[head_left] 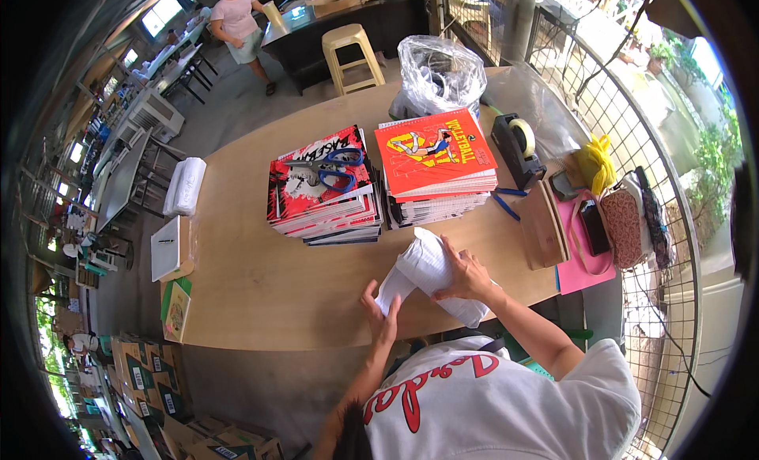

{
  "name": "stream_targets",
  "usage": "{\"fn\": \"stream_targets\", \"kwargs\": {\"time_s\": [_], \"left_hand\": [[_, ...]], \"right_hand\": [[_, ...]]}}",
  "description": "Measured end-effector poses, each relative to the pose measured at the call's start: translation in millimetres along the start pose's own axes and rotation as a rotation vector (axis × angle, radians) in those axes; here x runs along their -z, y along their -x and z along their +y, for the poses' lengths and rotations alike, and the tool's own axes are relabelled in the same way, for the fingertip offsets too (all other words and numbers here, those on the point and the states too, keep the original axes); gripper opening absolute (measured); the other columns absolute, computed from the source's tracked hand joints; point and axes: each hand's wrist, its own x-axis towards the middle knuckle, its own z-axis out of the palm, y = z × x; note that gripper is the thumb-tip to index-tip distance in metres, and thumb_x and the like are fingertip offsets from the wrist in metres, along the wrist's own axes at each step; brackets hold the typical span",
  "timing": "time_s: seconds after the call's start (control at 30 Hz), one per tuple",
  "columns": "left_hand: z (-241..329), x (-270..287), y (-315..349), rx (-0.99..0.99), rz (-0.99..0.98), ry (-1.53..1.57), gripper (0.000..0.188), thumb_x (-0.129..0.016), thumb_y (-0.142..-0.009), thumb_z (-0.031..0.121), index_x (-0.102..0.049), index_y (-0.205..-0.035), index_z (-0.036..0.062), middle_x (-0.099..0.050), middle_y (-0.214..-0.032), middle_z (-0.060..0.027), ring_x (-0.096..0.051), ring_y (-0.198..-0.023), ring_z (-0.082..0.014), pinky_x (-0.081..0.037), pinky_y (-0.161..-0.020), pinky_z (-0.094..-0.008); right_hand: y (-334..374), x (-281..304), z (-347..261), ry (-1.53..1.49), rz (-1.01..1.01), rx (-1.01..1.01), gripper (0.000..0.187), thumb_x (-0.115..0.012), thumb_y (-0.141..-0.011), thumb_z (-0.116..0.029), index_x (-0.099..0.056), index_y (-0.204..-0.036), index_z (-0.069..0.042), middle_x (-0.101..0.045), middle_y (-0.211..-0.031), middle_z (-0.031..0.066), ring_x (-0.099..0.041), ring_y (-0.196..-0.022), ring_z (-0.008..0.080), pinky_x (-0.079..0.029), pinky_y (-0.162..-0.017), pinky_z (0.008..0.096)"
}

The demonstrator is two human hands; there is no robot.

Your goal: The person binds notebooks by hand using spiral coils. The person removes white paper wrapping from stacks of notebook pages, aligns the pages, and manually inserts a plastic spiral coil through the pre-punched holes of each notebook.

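Note:
At the near edge of the table I hold a white paper-like bundle (433,264), creased and partly rolled, with a loose flap on its left side. My right hand (468,276) grips its right part, fingers spread over the top. My left hand (381,318) has the flap's edge between thumb and fingers. Beyond the bundle stand two stacks of spiral notebooks: one with a red, black and white cover (296,179), the other with an orange-red cover (433,155). Blue-handled scissors (336,171) lie on the left stack.
A black tape dispenser (518,155), brown box (544,227), phone (594,227), pink sheet (581,274) and pouch (623,227) crowd the right side. Behind the stacks sits a clear plastic bag (443,72). A white roll (186,187) lies at the left edge. A person (236,25) stands far off.

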Motion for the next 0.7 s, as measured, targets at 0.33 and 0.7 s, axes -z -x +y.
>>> {"fn": "stream_targets", "kwargs": {"time_s": [0.33,0.7], "left_hand": [[-9,-36,-59,0.539,-0.487,0.321,0.063,-0.067,-0.087,0.063,-0.067,-0.107,0.0033,-0.067,-0.095,-0.0066,-0.06,-0.085,-0.017,-0.049,-0.065,-0.0346],[33,-48,-40,0.316,-0.504,0.469,0.013,-0.069,-0.09,0.014,-0.064,-0.087,0.0017,-0.063,-0.075,-0.0032,-0.057,-0.063,-0.014,-0.05,-0.059,-0.0315]], "right_hand": [[10,-30,14,-0.351,0.091,-0.001,0.121,-0.093,-0.057,-0.047,-0.033,-0.147,0.006,-0.049,-0.136,0.0301,-0.044,-0.129,0.043,-0.038,-0.108,0.0511],[32,-20,23,-1.267,0.359,0.001,0.117,-0.091,-0.055,-0.026,-0.026,-0.147,0.006,-0.047,-0.133,0.02,-0.047,-0.124,0.0333,-0.037,-0.109,0.0433]]}}
